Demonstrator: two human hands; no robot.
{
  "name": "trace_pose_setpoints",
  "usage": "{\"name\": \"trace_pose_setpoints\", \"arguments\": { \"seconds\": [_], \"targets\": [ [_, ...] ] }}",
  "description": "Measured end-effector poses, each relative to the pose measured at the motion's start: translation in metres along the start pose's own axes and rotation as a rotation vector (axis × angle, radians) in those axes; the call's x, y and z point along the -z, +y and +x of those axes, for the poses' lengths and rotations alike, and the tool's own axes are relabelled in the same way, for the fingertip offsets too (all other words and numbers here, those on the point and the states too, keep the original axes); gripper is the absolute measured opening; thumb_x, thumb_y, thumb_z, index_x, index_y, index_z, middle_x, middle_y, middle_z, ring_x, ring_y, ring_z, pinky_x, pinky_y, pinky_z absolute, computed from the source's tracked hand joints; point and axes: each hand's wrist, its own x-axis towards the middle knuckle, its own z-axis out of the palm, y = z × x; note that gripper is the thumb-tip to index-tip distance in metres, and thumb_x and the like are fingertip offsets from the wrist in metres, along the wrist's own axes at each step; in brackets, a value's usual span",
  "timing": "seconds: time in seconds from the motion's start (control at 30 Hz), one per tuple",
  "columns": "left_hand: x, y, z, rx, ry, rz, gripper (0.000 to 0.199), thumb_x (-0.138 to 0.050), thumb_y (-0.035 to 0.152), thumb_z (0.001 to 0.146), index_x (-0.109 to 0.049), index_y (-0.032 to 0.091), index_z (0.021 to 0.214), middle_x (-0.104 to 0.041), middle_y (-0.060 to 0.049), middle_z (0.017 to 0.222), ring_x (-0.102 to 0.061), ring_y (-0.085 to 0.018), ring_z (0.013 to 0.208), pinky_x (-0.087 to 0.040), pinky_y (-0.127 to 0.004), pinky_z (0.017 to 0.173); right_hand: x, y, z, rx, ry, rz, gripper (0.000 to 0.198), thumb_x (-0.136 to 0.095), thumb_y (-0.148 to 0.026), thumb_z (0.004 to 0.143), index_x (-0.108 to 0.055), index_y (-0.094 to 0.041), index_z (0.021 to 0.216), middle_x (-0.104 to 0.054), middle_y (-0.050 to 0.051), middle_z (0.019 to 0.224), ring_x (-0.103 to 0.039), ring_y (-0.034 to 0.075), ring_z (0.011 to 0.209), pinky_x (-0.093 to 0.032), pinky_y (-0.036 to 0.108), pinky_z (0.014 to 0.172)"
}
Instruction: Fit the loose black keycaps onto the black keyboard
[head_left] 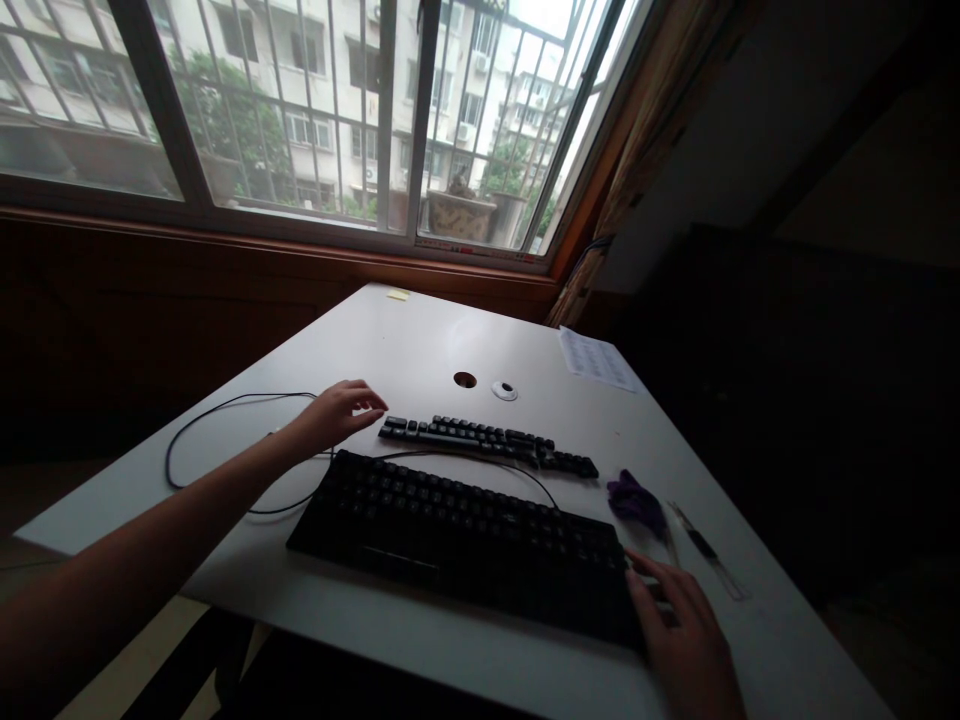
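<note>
A black keyboard [465,550] lies slanted across the near part of the white table, its lower part too dark to make out. Behind it, black keycaps [480,437] stand lined up in rows on the tabletop. My left hand [339,412] hovers at the left end of these rows, fingers stretched out and apart, with nothing visible between them. At the keyboard's right end, my right hand [679,620] grips the edge, fingers at the far side and thumb near the side. A black cable [176,440] loops on the table left of the keyboard, partly behind my left forearm.
Right of the keyboard lie a purple cloth [636,500] and a thin tool with a dark handle [701,540]. Farther back are a round cable hole [465,380], its white cover [505,390], a printed sheet [596,358] and a yellow note [398,295]. A barred window stands beyond.
</note>
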Motion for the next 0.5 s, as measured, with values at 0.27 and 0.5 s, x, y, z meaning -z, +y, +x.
{"name": "trace_pose_setpoints", "arguments": {
  "seconds": [0.27, 0.5],
  "targets": [
    [-0.056, -0.004, 0.074, -0.091, -0.155, 0.047, 0.024, -0.071, 0.041, 0.092, -0.083, 0.021, 0.092, -0.074, -0.007, 0.091, -0.069, -0.019, 0.081, -0.053, -0.032, 0.083, 0.001, 0.006, -0.002, -0.019, -0.027, -0.042, 0.045, -0.054, -0.061, 0.093, -0.073, -0.026, 0.114, -0.07, 0.007, 0.115, -0.07, 0.022, 0.095, -0.059, 0.032, 0.077],
    [-0.073, -0.005, 0.094, -0.107, -0.177, 0.143, 0.016, -0.079, 0.036, 0.087, -0.084, 0.022, 0.094, -0.075, -0.009, 0.099, -0.067, -0.022, 0.086, -0.048, -0.037, 0.093, 0.001, 0.004, -0.003, -0.012, -0.024, -0.013, 0.044, -0.054, -0.059, 0.094, -0.073, -0.025, 0.114, -0.071, 0.007, 0.115, -0.071, 0.022, 0.098, -0.059, 0.032, 0.078]
  ]
}}
